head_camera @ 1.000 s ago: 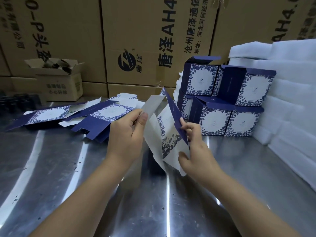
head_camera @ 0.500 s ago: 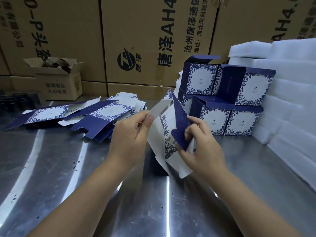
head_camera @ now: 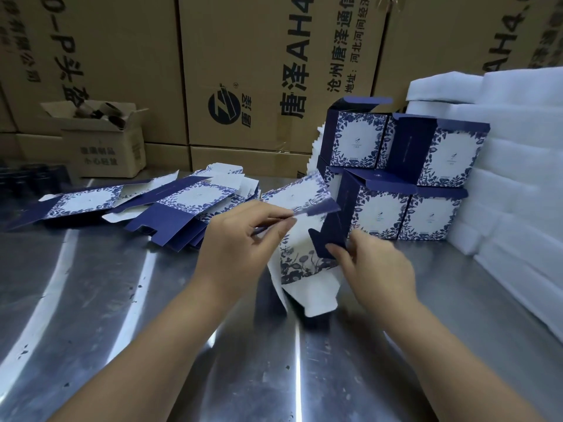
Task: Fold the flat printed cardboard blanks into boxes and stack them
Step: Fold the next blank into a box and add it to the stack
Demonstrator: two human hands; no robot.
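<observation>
Just above the steel counter (head_camera: pixel 122 300), the left hand (head_camera: pixel 237 248) pinches the upper edge of a half-folded blank (head_camera: pixel 304 266), and the right hand (head_camera: pixel 374 269) pinches its dark blue flap (head_camera: pixel 330 236). Farther left, flat blanks (head_camera: pixel 182 205) lie in a loose pile. Farther right, folded boxes (head_camera: pixel 380 214) stand stacked two high beside white foam sheets (head_camera: pixel 502 178). Brown cartons (head_camera: pixel 259 71) line the back.

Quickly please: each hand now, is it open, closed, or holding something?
Left hand: closed, pinching the top edge of the half-folded blank.
Right hand: closed, pinching the same blank's navy flap.
</observation>
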